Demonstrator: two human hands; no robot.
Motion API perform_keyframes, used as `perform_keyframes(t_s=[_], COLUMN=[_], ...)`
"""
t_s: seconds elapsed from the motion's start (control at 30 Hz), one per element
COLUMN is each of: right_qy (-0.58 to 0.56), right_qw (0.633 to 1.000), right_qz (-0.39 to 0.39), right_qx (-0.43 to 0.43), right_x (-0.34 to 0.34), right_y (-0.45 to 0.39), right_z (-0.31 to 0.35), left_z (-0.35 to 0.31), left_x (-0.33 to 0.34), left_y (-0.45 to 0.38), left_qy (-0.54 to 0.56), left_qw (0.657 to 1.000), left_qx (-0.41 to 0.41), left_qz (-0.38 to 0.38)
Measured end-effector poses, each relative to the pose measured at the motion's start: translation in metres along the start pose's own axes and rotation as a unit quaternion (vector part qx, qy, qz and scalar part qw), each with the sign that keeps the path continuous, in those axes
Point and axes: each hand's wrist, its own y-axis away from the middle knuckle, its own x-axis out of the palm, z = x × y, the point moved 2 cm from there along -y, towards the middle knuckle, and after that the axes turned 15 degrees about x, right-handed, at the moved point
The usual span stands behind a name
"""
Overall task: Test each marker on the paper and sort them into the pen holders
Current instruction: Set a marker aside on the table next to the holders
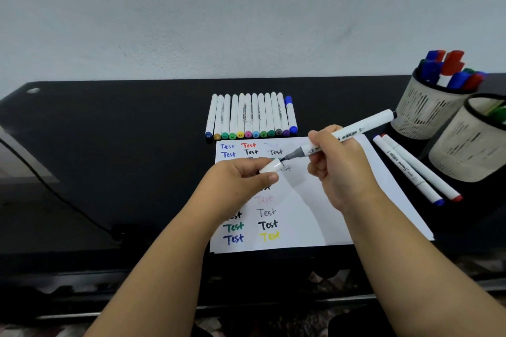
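Markers [250, 116] lay in a row on the black table [109, 145], just behind the paper [315, 213], which already carried many coloured "Test" words. My right hand [338, 169] grasped a white marker [356, 133] by its barrel, the grey tip uncovered and pointing to the left, above the sheet. My left hand [241, 178] pinched the white cap [271, 167] just beside that tip. Two more markers [416, 169] lay to the right of the paper, near the two pen holders [430, 109].
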Motion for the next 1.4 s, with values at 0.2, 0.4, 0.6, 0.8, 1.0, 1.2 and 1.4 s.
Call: perform_keyframes(t_s=[0.2,0.4,0.6,0.8,1.0,1.2,1.4], right_qy=[0.062,0.107,0.132,0.123,0.1,0.078,0.067], right_qw=[0.996,0.982,0.97,0.975,0.977,0.978,0.983], right_qz=[0.061,0.153,0.199,0.182,0.172,0.172,0.149], right_qx=[0.013,0.019,0.04,0.046,0.072,0.089,0.087], right_x=[0.008,0.002,-0.007,-0.015,-0.018,-0.013,-0.007], right_y=[0.008,0.009,0.008,0.003,-0.004,-0.007,0.0], right_z=[-0.003,0.001,0.001,0.001,-0.005,-0.011,-0.011], left_z=[-0.008,-0.005,-0.005,-0.001,0.002,0.004,0.004], left_x=[0.001,-0.007,-0.008,-0.006,-0.002,0.001,-0.002], left_y=[0.002,0.003,0.004,0.004,0.001,0.003,0.005], left_qy=[-0.027,0.005,0.017,0.024,0.004,0.01,0.0], left_qw=[0.999,1.0,1.0,1.0,1.0,0.998,0.997], left_qx=[0.026,0.004,-0.001,-0.009,-0.016,0.008,0.011], left_qz=[-0.006,-0.018,-0.024,-0.015,-0.026,-0.055,-0.074])
